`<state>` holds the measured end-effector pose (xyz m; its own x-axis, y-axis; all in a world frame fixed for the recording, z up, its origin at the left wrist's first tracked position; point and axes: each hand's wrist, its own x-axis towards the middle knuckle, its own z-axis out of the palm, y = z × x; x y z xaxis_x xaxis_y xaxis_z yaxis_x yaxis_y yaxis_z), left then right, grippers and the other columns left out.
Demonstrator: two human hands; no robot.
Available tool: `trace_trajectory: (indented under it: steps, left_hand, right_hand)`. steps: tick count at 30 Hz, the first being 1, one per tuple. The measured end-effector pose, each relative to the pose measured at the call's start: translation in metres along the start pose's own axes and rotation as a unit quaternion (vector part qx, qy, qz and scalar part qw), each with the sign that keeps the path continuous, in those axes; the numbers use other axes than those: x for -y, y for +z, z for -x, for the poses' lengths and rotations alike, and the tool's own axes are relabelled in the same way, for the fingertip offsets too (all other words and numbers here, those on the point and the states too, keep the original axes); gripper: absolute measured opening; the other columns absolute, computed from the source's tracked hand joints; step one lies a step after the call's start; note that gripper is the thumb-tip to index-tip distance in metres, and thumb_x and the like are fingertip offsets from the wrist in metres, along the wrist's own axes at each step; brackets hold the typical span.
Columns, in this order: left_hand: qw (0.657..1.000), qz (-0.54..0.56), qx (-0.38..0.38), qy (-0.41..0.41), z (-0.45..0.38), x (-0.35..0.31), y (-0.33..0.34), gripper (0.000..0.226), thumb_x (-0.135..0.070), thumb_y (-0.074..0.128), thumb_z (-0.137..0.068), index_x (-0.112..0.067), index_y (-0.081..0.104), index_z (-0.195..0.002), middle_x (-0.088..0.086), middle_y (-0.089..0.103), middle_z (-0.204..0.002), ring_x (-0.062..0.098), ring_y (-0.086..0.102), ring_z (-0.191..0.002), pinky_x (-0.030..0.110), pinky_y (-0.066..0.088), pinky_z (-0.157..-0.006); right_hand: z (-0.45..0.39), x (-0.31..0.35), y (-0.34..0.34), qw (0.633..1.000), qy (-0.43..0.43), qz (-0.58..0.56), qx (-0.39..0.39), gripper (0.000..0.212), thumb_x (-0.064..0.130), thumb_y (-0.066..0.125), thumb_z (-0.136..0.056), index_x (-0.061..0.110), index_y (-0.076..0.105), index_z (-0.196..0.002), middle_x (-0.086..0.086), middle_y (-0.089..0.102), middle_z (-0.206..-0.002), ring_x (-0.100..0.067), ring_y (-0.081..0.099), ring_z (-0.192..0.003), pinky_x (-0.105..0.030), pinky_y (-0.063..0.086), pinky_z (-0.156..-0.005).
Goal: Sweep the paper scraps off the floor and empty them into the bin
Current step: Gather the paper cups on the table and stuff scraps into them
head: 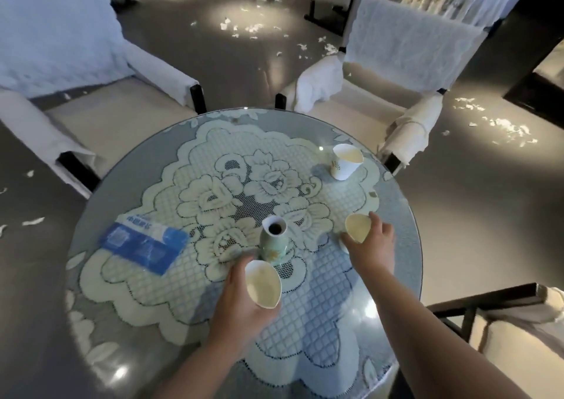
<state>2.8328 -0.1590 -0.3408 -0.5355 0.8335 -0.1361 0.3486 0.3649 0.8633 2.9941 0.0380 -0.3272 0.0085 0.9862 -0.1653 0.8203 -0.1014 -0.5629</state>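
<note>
While both hands are busy with paper cups, the sweeping has not begun, and I judge the risk comes from this. The left hand [244,301] holds one squashed cup [263,284] with its fingers curled around it, just beside a small green vase [274,243] that stands upright on the tabletop [396,261]. If this hand moves forward carelessly, it could knock the vase over, and the glass surface would let it slide or roll. The right hand [374,243] grips a second squashed cup [358,227], its fingers wrapped around the side of it. A third cup [346,161] stands farther from the fingers, near the far right edge of the tabletop; a reach for it with full hands could tip it off the edge. I cannot tell whether any cup has liquid inside.

The paper scraps [244,28] lie on the floor [244,72], well apart from both hands, beyond the two covered chairs [406,47]. More scraps are on the floor far to the right of the right hand and to the left of the left hand. No broom or bin is visible, so these must be found first. A blue tissue pack [143,246] lies to the left of the left hand.
</note>
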Motion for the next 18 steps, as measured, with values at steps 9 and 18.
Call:
trace_trajectory:
  steps: [9,18]
  left_hand:
    - [0.998,-0.002,0.068,0.007,-0.001,0.003,0.003,0.074,-0.044,0.081,-0.052,-0.042,0.045,-0.117,-0.015,0.058,-0.113,0.009,0.059,-0.103,0.038,0.054,-0.083]
    - [0.987,-0.009,0.151,0.056,-0.009,0.013,-0.032,0.070,-0.042,0.081,-0.054,-0.040,0.047,-0.115,-0.010,0.064,-0.104,0.008,0.064,-0.093,0.041,0.056,-0.077]
  right_hand:
    - [0.087,0.013,-0.012,0.989,-0.061,-0.132,0.018,0.067,0.039,0.075,-0.076,0.026,0.042,-0.132,0.005,0.038,-0.120,-0.010,0.047,-0.097,-0.028,0.043,-0.082]
    - [0.168,0.067,-0.003,0.968,-0.103,-0.226,0.023,0.058,0.054,0.068,-0.061,0.040,0.047,-0.113,0.019,0.055,-0.107,0.006,0.054,-0.094,-0.022,0.050,-0.075]
